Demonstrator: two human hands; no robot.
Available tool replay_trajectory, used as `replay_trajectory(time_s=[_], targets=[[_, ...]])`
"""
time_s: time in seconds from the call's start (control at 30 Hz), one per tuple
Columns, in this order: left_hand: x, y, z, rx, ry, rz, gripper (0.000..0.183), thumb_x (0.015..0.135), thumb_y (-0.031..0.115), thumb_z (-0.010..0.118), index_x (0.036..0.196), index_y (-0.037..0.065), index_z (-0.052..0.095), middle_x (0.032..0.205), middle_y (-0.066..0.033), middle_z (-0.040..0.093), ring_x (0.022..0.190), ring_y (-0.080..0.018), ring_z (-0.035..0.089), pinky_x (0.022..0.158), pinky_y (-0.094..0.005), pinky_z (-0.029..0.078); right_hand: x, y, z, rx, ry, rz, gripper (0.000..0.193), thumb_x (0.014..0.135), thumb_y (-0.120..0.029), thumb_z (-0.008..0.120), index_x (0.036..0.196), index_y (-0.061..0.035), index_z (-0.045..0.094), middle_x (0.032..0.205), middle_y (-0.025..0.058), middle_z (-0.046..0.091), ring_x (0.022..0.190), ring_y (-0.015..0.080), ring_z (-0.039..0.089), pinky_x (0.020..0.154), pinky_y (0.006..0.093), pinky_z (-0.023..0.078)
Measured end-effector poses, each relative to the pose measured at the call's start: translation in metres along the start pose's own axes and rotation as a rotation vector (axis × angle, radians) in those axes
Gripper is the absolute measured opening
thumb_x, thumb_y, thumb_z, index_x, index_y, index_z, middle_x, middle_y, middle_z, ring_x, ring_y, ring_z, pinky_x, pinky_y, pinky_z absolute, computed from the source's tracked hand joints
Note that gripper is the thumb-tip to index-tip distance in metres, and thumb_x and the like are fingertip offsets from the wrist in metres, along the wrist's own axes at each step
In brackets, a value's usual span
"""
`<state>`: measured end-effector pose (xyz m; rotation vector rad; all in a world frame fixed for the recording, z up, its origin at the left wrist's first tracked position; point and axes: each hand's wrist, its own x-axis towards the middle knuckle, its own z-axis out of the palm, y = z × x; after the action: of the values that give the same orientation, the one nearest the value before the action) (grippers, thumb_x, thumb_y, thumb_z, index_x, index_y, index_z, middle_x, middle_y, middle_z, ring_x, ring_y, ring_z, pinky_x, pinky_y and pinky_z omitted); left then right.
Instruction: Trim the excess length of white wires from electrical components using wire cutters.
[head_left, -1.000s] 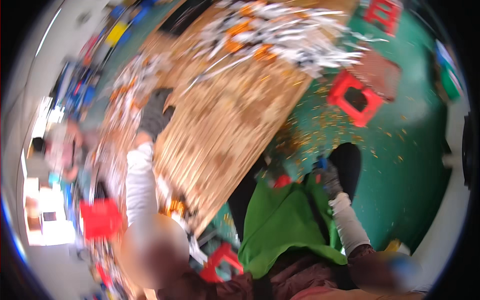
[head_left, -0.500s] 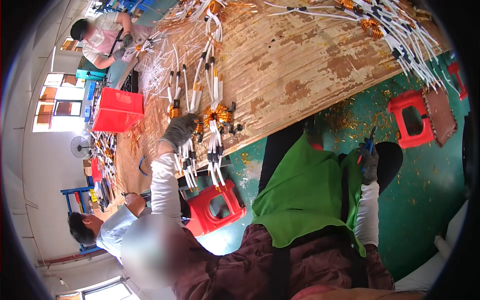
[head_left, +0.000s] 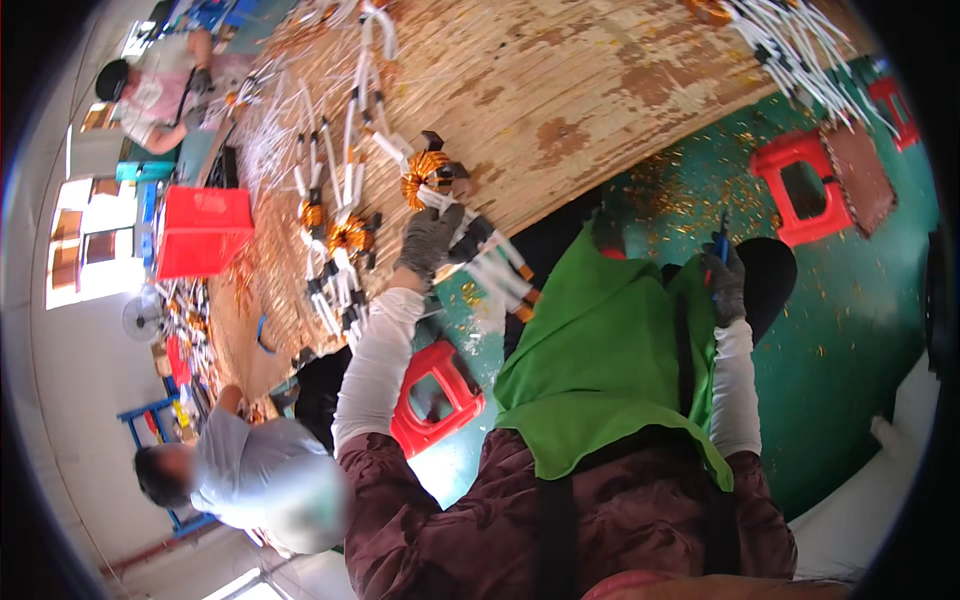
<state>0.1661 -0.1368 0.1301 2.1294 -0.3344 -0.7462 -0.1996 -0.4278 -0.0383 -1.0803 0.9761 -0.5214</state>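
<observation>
My left hand (head_left: 430,240), in a grey glove, is closed on a copper-wound ring coil (head_left: 425,178) near the table's edge. White-sleeved leads (head_left: 495,275) with black bands and copper ends hang from the coil past the edge, toward my green apron (head_left: 590,350). Over my lap, my gloved right hand (head_left: 729,290) is wrapped round pliers (head_left: 719,247) with blue and red handles, their jaws pointing away from me. A second coil (head_left: 350,235) with white leads lies on the table left of my left hand, beside a smaller coil (head_left: 312,214).
The worn wooden table (head_left: 600,90) slants across the top. More white leads (head_left: 795,50) overhang it at the far right. Red stools (head_left: 800,190) stand on the green floor among copper scraps. A red bin (head_left: 205,230) is at left. Two people (head_left: 165,95) work nearby.
My left hand has moved right and drawn a coil with its leads toward me, swinging the leads over the table's edge. The right hand still grips the pliers over my lap.
</observation>
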Motion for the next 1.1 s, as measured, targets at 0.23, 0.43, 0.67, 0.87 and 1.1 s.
replay_trajectory(time_s=[0.23,0.43,0.67,0.87,1.1], targets=[[-0.008,0.090,0.073,-0.101,-0.301,-0.177,0.043,0.086,0.036,0.057,0.105,-0.003,0.056,0.085,-0.0129,0.064,0.063,-0.0195,0.064,0.057,-0.0310,0.054,-0.017,-0.006,0.001,0.079,0.061,-0.028,0.041,0.078,-0.005,0.061,0.118,-0.0019,0.051,0.093,0.0024,0.058,0.077,0.0115,0.056,0.068,0.0238,0.046],[0.005,0.108,0.074,0.012,-0.302,0.330,0.016,0.085,0.007,0.059,0.099,0.000,0.060,0.081,-0.0110,0.064,0.070,-0.0198,0.063,0.060,-0.0276,0.050,-0.048,-0.025,-0.002,0.515,-0.008,0.022,0.043,0.082,-0.010,0.060,0.122,-0.0008,0.048,0.096,0.0074,0.060,0.081,0.0153,0.059,0.072,0.0269,0.050],[0.005,0.131,0.143,0.725,-0.285,1.367,0.021,0.074,0.010,0.064,0.095,0.007,0.063,0.084,-0.0114,0.061,0.077,-0.0306,0.058,0.070,-0.0398,0.047,-0.077,-0.056,0.037,0.345,-0.094,0.012,0.046,0.084,-0.018,0.062,0.124,0.0005,0.047,0.098,0.0054,0.061,0.088,0.0130,0.059,0.082,0.0257,0.046],[0.015,0.139,0.146,0.881,-0.321,1.302,0.044,0.071,0.025,0.068,0.107,0.004,0.057,0.101,-0.0154,0.056,0.093,-0.0344,0.052,0.085,-0.0463,0.039,-0.079,-0.046,0.041,0.139,-0.111,-0.014,0.048,0.083,-0.018,0.064,0.123,0.0019,0.048,0.096,0.0029,0.060,0.086,0.0104,0.055,0.080,0.0246,0.044],[0.046,0.137,0.129,1.075,-0.612,1.052,0.038,0.072,0.032,0.070,0.096,0.003,0.062,0.087,-0.0148,0.059,0.085,-0.0322,0.056,0.078,-0.0425,0.044,-0.075,-0.038,0.035,0.196,-0.126,-0.013,0.050,0.083,-0.017,0.064,0.126,0.0002,0.046,0.096,0.0016,0.058,0.083,0.0087,0.053,0.078,0.0230,0.044]])
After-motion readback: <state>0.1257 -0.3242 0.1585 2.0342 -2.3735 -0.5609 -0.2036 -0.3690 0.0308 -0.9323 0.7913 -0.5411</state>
